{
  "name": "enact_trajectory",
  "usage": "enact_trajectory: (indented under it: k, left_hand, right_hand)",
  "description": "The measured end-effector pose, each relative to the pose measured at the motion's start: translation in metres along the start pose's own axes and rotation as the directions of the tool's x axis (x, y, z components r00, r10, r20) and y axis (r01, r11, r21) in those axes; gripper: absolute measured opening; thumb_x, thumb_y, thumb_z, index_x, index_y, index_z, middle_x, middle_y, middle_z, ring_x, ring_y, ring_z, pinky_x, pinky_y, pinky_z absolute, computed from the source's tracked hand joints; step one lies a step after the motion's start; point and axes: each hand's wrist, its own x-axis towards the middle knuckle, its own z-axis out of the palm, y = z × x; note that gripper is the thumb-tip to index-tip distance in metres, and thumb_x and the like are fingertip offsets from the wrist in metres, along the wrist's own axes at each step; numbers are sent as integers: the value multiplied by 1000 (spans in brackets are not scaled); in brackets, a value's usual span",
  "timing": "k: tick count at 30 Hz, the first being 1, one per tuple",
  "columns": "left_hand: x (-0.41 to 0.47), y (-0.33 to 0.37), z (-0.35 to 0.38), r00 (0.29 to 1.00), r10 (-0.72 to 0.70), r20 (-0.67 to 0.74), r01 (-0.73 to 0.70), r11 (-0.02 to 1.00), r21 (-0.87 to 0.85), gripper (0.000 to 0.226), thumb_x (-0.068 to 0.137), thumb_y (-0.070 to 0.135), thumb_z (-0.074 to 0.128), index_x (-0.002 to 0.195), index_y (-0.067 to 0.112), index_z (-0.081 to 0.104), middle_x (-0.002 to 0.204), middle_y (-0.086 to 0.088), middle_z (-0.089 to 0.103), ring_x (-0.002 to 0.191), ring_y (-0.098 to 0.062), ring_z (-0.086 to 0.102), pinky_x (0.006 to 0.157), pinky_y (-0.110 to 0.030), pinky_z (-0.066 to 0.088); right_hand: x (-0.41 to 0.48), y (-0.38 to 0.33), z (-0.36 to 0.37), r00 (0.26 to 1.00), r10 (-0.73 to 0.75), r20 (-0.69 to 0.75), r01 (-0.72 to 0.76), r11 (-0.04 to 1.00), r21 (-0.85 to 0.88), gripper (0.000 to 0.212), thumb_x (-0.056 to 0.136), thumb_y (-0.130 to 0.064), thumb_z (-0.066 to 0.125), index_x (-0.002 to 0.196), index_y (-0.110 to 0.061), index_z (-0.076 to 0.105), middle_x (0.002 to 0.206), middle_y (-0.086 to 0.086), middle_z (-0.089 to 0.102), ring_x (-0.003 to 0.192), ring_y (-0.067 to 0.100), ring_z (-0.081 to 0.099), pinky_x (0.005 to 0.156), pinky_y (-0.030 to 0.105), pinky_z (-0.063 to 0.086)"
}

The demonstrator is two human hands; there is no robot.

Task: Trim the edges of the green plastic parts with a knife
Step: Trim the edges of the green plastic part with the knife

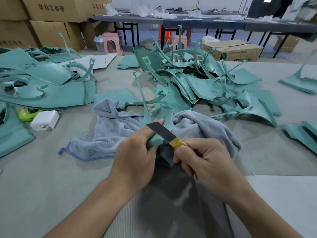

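My left hand (135,157) grips the lower end of a green plastic part (158,115) that rises from my fist toward the pile behind. My right hand (202,158) holds a knife (163,132) by its yellow-taped handle. The dark flat blade lies across the part's near edge, its tip by my left fingertips. A big heap of green plastic parts (197,79) fills the middle of the table. A second stack of green parts (39,86) lies at the left.
A grey towel (109,133) is spread under my hands on the grey table (42,186). A white box (45,120) and a green toy sit at the left. Loose green parts lie at the right edge. Cardboard boxes, pink stools and long tables stand behind.
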Motion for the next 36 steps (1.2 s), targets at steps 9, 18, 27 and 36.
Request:
enact_trajectory:
  k: [9,18,27,36]
  left_hand:
    - [0,-2,2,1000,12,-3,-12,1000,-8,49,94,7,62,135,34,62,132,18,64,123,5,53,103,-11,40]
    - [-2,-2,-1,985,85,-151,-94,994,-53,41,99,21,59,133,44,61,115,14,63,99,-1,61,76,5,37]
    - [3,-2,-18,860,509,-34,-510,858,-64,47,100,1,49,145,16,51,149,5,54,137,-13,51,114,-37,41]
    - [-4,27,-26,653,739,164,-754,616,227,39,108,14,35,139,14,58,142,-5,59,136,-17,52,113,-45,41]
  right_hand:
    - [1,-3,-7,999,15,38,-19,993,114,33,93,-35,63,70,-13,73,47,5,52,46,10,39,47,21,30]
    - [9,8,-17,940,291,-180,-232,929,287,40,101,-25,58,67,-5,68,52,13,57,42,17,40,42,19,34]
    - [10,-4,-25,903,317,-291,-62,765,641,35,87,-37,60,67,-13,74,59,11,58,49,18,49,43,22,41]
    - [6,-5,-28,925,363,-111,-161,640,752,34,88,-31,63,104,-4,77,108,34,61,96,41,52,86,52,43]
